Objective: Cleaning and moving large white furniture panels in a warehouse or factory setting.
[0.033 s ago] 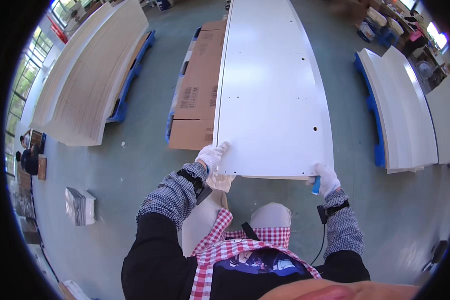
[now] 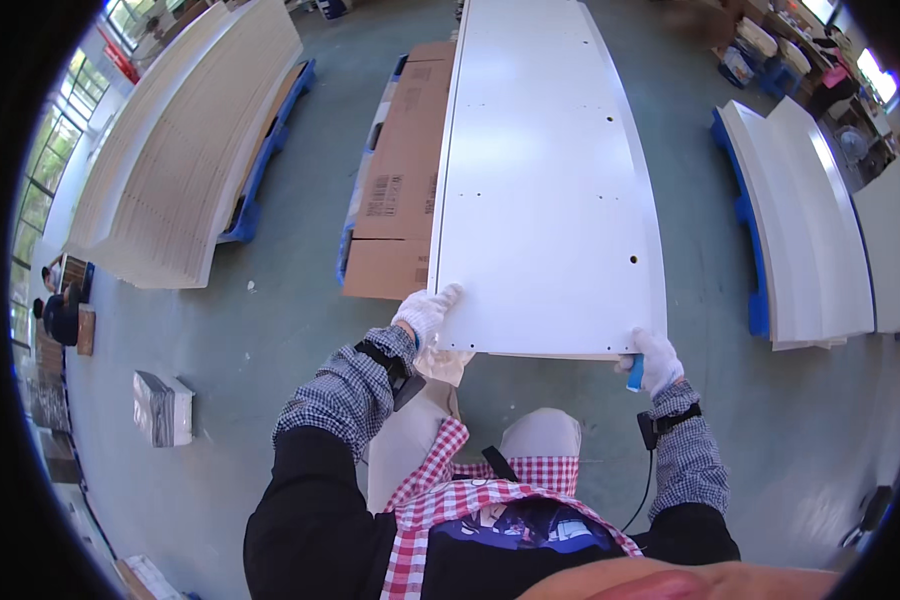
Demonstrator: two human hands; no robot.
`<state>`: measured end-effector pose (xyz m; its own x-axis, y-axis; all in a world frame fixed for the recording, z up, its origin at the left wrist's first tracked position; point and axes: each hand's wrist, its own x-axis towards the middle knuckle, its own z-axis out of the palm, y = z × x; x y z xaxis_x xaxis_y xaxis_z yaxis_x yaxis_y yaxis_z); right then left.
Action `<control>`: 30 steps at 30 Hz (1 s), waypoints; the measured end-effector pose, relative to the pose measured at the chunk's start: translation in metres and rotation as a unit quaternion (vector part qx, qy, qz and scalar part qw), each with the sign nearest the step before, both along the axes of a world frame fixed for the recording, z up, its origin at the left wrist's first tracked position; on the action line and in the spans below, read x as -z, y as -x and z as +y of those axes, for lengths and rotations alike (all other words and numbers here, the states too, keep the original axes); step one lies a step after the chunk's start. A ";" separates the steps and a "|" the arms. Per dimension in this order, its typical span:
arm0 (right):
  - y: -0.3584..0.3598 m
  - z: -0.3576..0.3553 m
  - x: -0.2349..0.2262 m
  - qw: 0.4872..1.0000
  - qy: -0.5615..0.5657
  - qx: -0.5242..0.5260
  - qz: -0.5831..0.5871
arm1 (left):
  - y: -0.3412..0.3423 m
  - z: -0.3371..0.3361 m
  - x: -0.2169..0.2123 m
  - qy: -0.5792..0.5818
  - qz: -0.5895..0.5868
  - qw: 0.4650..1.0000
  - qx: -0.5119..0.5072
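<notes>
A long white panel [image 2: 545,235] with small drilled holes stretches away in front of me. At its near left corner, my left hand [image 2: 427,314], in a white knitted glove, is closed round the edge with a finger on top. A pale crumpled cloth [image 2: 446,368] hangs just under that hand; whether the fingers hold it too is hidden. My right hand [image 2: 658,361], gloved as well, grips the near right corner. A small blue object [image 2: 636,374] pokes out from its fingers, its kind unclear. Under the panel's near end a thin second edge shows.
Brown cardboard [image 2: 390,215] lies on a pallet left of the panel. Tall panel stacks on blue pallets stand at the left [image 2: 185,150] and right [image 2: 800,230]. A wrapped bundle [image 2: 163,409] sits on the floor at left. A cable [image 2: 648,492] hangs by my right forearm.
</notes>
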<state>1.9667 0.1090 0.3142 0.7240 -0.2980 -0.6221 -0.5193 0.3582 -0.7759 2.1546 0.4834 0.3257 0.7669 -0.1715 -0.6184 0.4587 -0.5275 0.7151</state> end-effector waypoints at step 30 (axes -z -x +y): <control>-0.044 0.292 -0.308 0.986 -0.022 -0.081 0.143 | -0.022 0.298 -0.309 -0.103 0.038 0.994 -0.004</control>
